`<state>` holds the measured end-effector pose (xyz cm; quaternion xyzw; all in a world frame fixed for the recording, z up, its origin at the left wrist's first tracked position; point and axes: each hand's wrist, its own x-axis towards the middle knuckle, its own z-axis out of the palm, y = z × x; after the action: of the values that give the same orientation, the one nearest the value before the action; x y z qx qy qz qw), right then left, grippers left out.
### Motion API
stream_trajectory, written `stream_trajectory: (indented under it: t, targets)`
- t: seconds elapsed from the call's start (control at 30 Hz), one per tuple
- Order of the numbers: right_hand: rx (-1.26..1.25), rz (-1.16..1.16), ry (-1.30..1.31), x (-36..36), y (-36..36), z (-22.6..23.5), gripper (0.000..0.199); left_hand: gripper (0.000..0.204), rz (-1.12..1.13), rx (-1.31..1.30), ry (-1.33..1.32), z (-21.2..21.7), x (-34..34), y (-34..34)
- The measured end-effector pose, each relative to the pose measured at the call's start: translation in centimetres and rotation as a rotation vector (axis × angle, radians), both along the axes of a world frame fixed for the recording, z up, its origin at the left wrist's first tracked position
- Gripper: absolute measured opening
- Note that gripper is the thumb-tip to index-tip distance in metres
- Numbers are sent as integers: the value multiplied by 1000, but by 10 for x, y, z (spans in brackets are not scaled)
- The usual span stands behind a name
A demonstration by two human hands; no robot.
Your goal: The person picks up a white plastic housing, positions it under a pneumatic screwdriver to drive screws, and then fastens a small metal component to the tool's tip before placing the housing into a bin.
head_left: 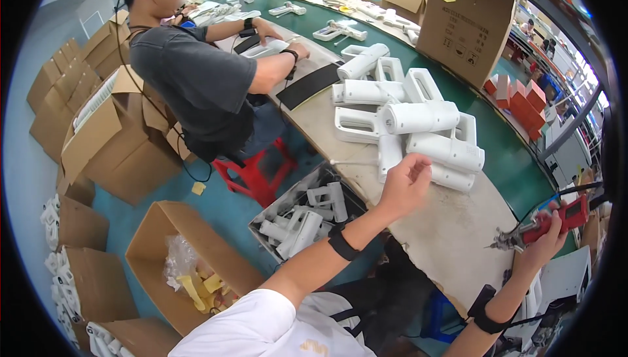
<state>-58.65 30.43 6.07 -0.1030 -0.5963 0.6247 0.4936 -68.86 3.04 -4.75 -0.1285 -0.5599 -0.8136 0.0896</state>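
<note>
Your right hand (548,236) grips a red power screwdriver (546,225) at the near right table edge, tip aimed left across the table (451,239). Your left hand (405,186) hangs loosely curled, empty, just short of the white housings (418,128). Judgement: a careless reach could topple that uneven pile toward the bin (307,216) below.

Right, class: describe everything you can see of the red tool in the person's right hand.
The red tool is a pistol-shaped power driver with a glossy red, plastic-looking body and a metal front end tapering to a thin tip that points left, over the pale mat on the workbench. The right hand grips its handle from below and holds it in the air, roughly level, not touching the bench. A dark cable runs off from its rear towards the right edge. Fisheye blur hides finer details.
</note>
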Motion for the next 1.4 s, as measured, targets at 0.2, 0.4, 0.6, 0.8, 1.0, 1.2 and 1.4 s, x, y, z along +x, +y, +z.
stream_trajectory:
  t: [0.2,0.4,0.6,0.8,1.0,1.2,1.4]
  targets:
    - [83,-183,-97,41,14,2,34,14,74,-371,296,20,-3,48]
    - [-33,-266,-108,64,12,2,30,15,140,-514,397,2,-13,67]
    - [-69,-196,-80,75,9,2,28,17,166,-640,435,13,-34,53]
    - [-117,-197,-58,64,-19,8,27,41,214,-973,627,18,-69,67]
    - [-63,-110,-61,77,-11,2,26,60,-5,-1388,549,18,-98,99]
    - [-60,-174,-65,80,-16,9,23,67,5,-1405,677,18,-109,92]
    - [-68,-157,-67,79,-27,19,16,81,-214,-1658,530,49,-114,102]
